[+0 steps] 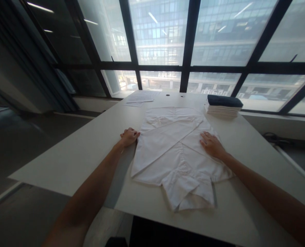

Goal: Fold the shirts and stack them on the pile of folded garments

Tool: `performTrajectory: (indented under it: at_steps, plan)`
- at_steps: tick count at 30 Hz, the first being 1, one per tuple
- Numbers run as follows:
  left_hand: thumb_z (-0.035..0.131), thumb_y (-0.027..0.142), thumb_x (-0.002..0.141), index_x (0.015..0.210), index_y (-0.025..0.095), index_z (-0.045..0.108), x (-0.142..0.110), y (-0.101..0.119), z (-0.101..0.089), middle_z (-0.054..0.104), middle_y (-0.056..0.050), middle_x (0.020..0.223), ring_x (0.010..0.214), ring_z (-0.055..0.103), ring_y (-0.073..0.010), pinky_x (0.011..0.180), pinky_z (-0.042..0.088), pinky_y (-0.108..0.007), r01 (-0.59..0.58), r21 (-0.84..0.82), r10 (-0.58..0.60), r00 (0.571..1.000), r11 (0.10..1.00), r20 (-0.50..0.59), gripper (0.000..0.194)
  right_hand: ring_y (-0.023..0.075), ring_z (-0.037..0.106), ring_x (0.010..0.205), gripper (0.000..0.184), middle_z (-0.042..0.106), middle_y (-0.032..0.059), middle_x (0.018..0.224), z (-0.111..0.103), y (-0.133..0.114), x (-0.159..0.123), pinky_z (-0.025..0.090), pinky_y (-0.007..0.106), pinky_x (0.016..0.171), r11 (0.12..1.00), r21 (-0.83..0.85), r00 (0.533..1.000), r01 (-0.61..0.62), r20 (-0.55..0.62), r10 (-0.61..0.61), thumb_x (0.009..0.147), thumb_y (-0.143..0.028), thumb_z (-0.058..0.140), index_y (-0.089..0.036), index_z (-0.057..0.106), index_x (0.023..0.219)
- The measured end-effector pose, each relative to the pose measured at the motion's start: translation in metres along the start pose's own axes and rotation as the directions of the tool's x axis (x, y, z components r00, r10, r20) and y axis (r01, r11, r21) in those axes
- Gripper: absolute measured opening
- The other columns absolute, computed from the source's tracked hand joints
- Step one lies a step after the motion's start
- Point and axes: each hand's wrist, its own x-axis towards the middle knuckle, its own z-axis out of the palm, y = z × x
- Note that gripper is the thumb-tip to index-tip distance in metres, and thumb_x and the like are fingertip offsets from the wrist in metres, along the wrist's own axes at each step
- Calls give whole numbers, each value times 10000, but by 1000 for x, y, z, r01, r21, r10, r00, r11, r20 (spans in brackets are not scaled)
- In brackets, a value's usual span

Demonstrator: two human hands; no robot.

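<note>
A white garment [165, 140] lies spread on the white table [90, 154], with long panels like sleeves folded across each other diagonally. Its lower end narrows to a rumpled flap resembling a collar or hood; the exact kind of garment is unclear. At the garment's left edge, my left hand [130, 136] is closed, fingers curled on the fabric's border. My right hand [212, 145] rests flat on the right side of the cloth, fingers stretched out.
Toward the back right corner stands a stack of folded white cloths [223, 110] with a dark folded one [224, 101] on top. Sheets of paper [140, 97] lie at the back left. Windows [160, 34] rise behind the table, and dark cables [276, 139] sit beyond its right edge.
</note>
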Motion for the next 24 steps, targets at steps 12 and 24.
performTrajectory:
  at_steps: [12, 24]
  plan:
    - [256, 539, 1076, 1622, 326, 339, -56, 77, 23, 253, -85, 1707, 1576, 192, -372, 1200, 176, -698, -366, 62, 356, 926, 929, 128, 591, 272, 311, 1538, 578, 374, 154, 1654, -5, -5, -6, 230, 491, 1246, 1000, 14, 999, -23, 29, 23, 1053, -374, 299, -135, 453, 1556]
    - [216, 582, 1067, 1627, 355, 324, -11, 69, 32, 213, -29, 1720, 1587, 161, -339, 1242, 122, -619, -375, 68, 366, 923, 924, 120, 615, 277, 268, 1555, 609, 310, 141, 1687, -6, -12, 10, 195, 488, 1257, 998, 6, 996, -68, 59, 67, 1064, -408, 267, -141, 386, 1598]
